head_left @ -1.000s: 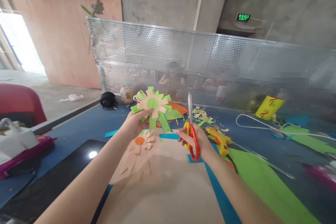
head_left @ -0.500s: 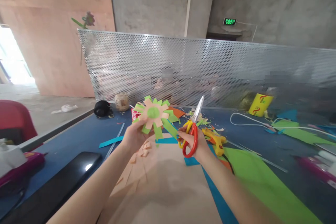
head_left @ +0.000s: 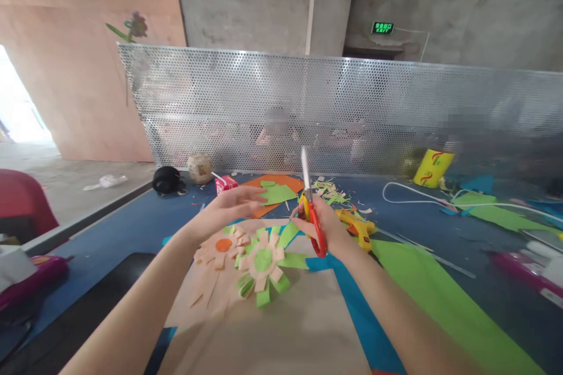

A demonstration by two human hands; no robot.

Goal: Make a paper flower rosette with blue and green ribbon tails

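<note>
My left hand (head_left: 231, 208) is open, fingers stretched to the right, hovering above the papers with nothing in it. My right hand (head_left: 323, 222) grips scissors (head_left: 315, 220) with red and yellow handles, blades pointing up. A green paper strip (head_left: 289, 234) reaches to the fingertips of that hand; whether they pinch it I cannot tell. Below and between the hands a green and peach paper flower (head_left: 263, 260) with a round green centre lies on a large peach sheet (head_left: 264, 334). Beside it, under my left hand, is a peach flower with an orange centre (head_left: 223, 244).
A yellow glue gun (head_left: 361, 228) lies right of my right hand, near green paper (head_left: 422, 281). Paper scraps (head_left: 331, 192), orange paper (head_left: 250, 183) and a pink drink carton (head_left: 226, 184) are farther back. A perforated metal screen (head_left: 229, 105) borders the table. A dark flat device (head_left: 114, 287) lies left.
The green and peach flower has gone from my left hand down onto the peach sheet, and that hand has opened. The scissors have swung more upright. The orange-centred flower has come into view.
</note>
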